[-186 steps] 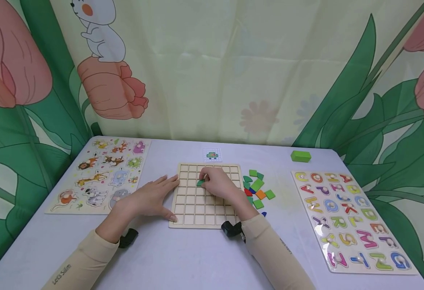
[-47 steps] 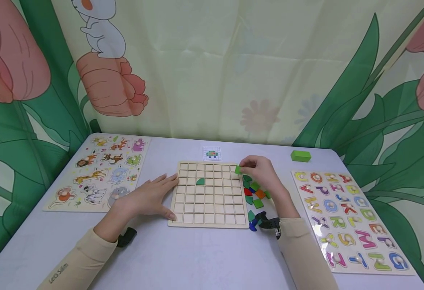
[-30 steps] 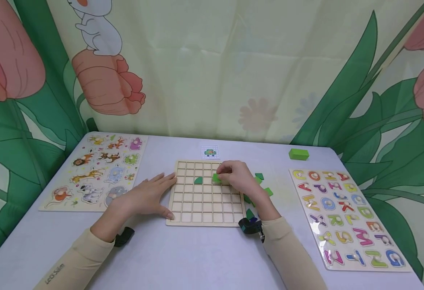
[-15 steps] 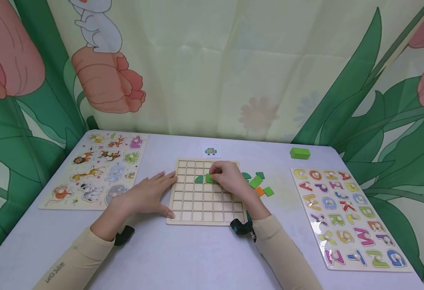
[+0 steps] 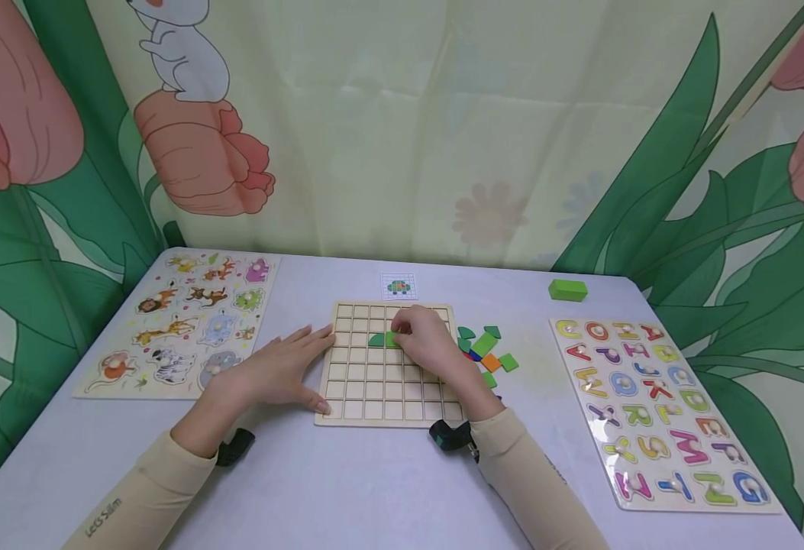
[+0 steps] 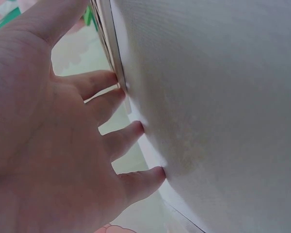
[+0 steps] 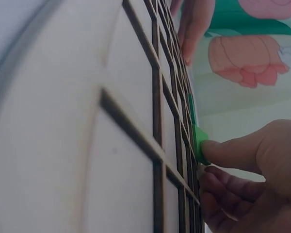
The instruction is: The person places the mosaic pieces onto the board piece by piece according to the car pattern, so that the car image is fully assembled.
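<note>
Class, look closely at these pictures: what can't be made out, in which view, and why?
Head view: several cells of the grid board, hidden by the right hand.
Head view: full count of loose pieces, some covered by the right arm.
Head view: details on the picture card, too small.
Right wrist view: part of the green piece, hidden by the right thumb.
Left wrist view: left hand, thumb tip cut off by the top edge.
</note>
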Motion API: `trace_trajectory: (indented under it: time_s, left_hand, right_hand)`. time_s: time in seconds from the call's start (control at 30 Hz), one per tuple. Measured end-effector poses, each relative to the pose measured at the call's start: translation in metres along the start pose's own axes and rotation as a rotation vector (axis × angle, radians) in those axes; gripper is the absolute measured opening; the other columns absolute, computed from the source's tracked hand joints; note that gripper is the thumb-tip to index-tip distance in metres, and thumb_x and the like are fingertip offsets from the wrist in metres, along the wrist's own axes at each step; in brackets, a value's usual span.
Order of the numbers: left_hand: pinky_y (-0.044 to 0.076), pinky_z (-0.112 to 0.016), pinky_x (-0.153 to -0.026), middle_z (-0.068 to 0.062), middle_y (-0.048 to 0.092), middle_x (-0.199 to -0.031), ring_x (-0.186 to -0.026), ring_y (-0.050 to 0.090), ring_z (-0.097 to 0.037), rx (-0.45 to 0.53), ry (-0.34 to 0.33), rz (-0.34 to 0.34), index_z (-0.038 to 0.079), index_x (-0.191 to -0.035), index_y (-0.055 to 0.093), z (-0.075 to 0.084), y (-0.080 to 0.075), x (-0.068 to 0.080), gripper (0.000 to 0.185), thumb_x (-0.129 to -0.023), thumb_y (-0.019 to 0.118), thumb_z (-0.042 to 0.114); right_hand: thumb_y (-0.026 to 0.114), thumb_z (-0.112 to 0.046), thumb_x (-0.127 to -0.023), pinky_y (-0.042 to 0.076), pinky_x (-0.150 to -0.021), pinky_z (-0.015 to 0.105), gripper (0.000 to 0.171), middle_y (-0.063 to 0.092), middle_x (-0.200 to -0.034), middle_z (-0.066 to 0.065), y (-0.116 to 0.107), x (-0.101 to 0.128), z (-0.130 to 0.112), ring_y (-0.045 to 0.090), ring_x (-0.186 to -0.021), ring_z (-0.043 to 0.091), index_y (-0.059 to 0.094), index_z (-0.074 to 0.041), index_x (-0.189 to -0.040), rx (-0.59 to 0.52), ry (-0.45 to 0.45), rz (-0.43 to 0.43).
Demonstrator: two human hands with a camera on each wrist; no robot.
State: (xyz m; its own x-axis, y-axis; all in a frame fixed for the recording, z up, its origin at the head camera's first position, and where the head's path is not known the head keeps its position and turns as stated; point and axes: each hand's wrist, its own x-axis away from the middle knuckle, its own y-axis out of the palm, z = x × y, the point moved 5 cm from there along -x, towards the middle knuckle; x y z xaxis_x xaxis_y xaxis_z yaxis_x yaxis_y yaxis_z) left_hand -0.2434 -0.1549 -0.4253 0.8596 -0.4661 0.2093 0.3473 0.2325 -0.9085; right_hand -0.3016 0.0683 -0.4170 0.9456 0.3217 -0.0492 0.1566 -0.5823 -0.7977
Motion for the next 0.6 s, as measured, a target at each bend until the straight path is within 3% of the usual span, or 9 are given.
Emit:
trace_trajectory:
  time_s: [0.4, 0.6]
  left_hand:
    - [0.022, -0.070, -0.116, -0.004, 0.022, -0.167, -0.153, 0.019, -0.040, 0.000, 0.003, 0.003, 0.013, -0.157, 0.031, 0.0010, -0.0002, 0.0001, 0.117, -0.065, 0.081, 0.066]
    - [0.022, -0.070, -0.116, -0.004, 0.022, -0.167, -0.153, 0.019, -0.040, -0.001, -0.005, 0.002, 0.014, -0.157, 0.031, 0.0004, -0.0001, 0.0002, 0.118, -0.064, 0.080, 0.067]
  right_hand:
    - [0.072, -0.008, -0.089, 0.052, -0.075, 0.030, 0.006, 0.064, -0.091, 0.002, -0.0014, 0.0006, 0.0021, 0.059, -0.083, 0.016, 0.077, -0.010, -0.091, 0.027, 0.003, 0.009]
    - [0.071, -0.008, -0.089, 0.050, -0.075, 0.030, 0.012, 0.065, -0.095, 0.004, -0.0021, 0.0007, 0.0055, 0.058, -0.084, 0.017, 0.078, -0.009, -0.099, -0.012, 0.019, -0.023]
